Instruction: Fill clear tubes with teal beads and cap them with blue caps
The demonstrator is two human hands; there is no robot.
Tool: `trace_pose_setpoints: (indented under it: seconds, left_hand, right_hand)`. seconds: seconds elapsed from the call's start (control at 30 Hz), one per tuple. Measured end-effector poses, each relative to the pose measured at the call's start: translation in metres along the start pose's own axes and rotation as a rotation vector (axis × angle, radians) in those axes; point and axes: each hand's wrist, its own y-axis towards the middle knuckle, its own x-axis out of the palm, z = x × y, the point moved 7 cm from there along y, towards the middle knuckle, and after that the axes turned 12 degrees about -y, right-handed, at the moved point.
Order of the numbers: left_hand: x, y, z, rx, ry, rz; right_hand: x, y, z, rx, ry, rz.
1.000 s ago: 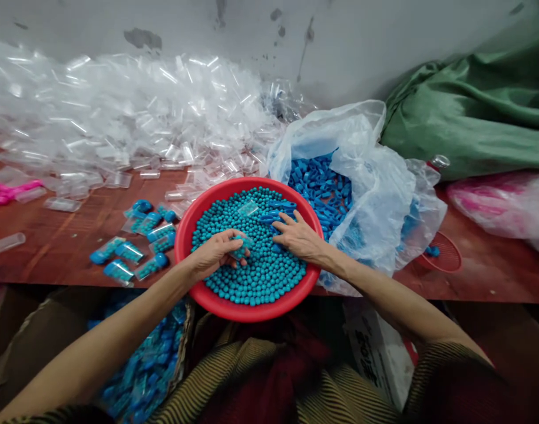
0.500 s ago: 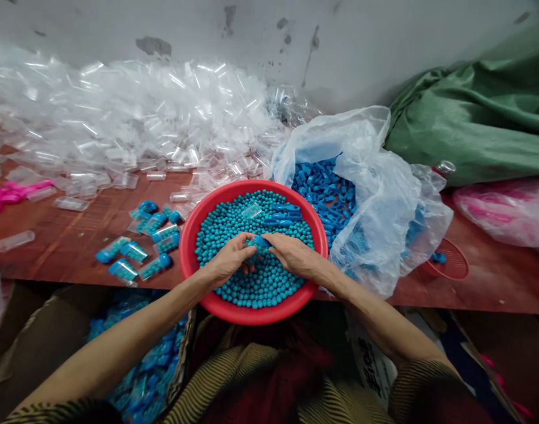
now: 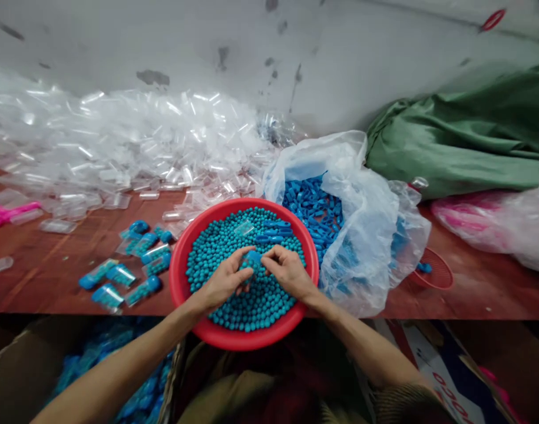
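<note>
Over the red basin (image 3: 311, 262) of turquoise beads (image 3: 251, 306), my left hand (image 3: 227, 277) is closed around a small clear tube with a blue cap (image 3: 253, 258), partly hidden by the fingers. Thumb and bent fingers of my right hand (image 3: 289, 272) are pinched together just beside the cap; whether anything small is between them is hidden. On the beads behind my hands lie several blue plastic clips (image 3: 273, 231) and a clear empty tube (image 3: 244, 228).
Several filled, blue-capped tubes (image 3: 120, 275) lie left of the basin. Behind them rises a heap of clear tubes (image 3: 163, 141). On the right are an open plastic bag (image 3: 361, 218) with blue pieces, a small red basket (image 3: 435, 271) and a green sack (image 3: 446, 141). Below the table stands a box (image 3: 22, 359) of blue items.
My right fingers have curled into a tighter pinch and drawn slightly back from the cap. The left hand keeps its hold on the tube. The view has tilted up and shifted right.
</note>
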Motion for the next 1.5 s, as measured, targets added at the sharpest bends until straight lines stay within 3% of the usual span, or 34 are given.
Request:
trace_pose_setpoints:
  seconds: [0.17, 0.37, 0.43, 0.53, 0.63, 0.83, 1.1, 1.27, 1.4, 1.5]
  left_hand:
    - [-0.004, 0.0, -0.002, 0.024, 0.062, 0.057]
    - [-0.002, 0.004, -0.003, 0.055, -0.009, 0.119]
    - [0.002, 0.003, -0.001, 0.063, -0.005, 0.111]
    - [0.012, 0.0, 0.004, 0.068, -0.019, 0.07]
    - [0.014, -0.003, 0.008, 0.085, -0.021, 0.1]
    - [0.014, -0.004, 0.006, 0.079, 0.012, 0.087]
    - [0.017, -0.007, 0.005, 0.172, -0.027, 0.125]
    - [0.013, -0.006, 0.004, 0.169, 0.009, 0.16]
    - [0.009, -0.006, 0.01, 0.122, 0.079, 0.074]
    - [0.009, -0.008, 0.013, 0.102, 0.1, 0.013]
  right_hand:
    - [0.001, -0.002, -0.004, -0.029, 0.016, -0.006]
    - [-0.004, -0.003, -0.016, -0.234, -0.072, 0.012]
    - [-0.006, -0.004, -0.012, -0.177, 0.014, 0.023]
    - [-0.005, -0.007, 0.002, 0.028, 0.198, 0.038]
    - [-0.006, -0.013, 0.008, 0.112, 0.243, 0.086]
    - [-0.003, -0.016, 0.009, 0.094, 0.224, 0.024]
    - [-0.008, -0.015, -0.011, -0.222, -0.033, -0.049]
    - [-0.006, -0.017, -0.003, -0.139, 0.033, -0.046]
    - [-0.008, -0.009, -0.004, -0.106, 0.209, -0.242]
    - [-0.014, -0.001, -0.003, -0.011, 0.349, -0.233]
